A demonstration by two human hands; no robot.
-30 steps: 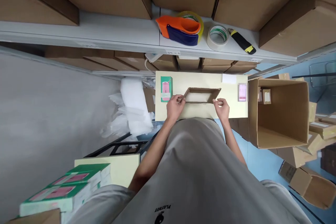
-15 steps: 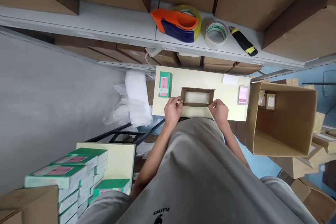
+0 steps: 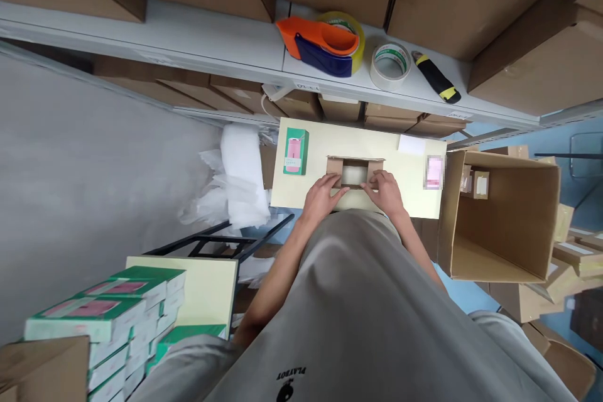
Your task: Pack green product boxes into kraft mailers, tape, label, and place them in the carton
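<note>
A small brown cardboard box [image 3: 335,165] stands on the pale yellow tabletop in front of me, its top partly covered. Its two end flaps are folded inward, and between them a pale opening shows. My left hand [image 3: 324,197] is closed around the box's near left corner, fingers on the left flap and thumb along the near edge. At the near right corner, my right hand [image 3: 385,193] grips likewise, fingers on the right flap. To the left of the box stands a green carton [image 3: 296,152] with a pink picture.
A white paper [image 3: 411,144] and a blurred pink item [image 3: 434,172] lie on the table's right side. Beside it stands a large open carton [image 3: 504,226]. The shelf above holds a tape dispenser [image 3: 320,44], a tape roll [image 3: 391,66] and a utility knife [image 3: 436,78]. Green cartons [image 3: 101,308] are stacked lower left.
The end flaps of the small box have gone from upright to folded inward. Both hands have moved toward each other, from pinching the near corners to lying over the flaps.
</note>
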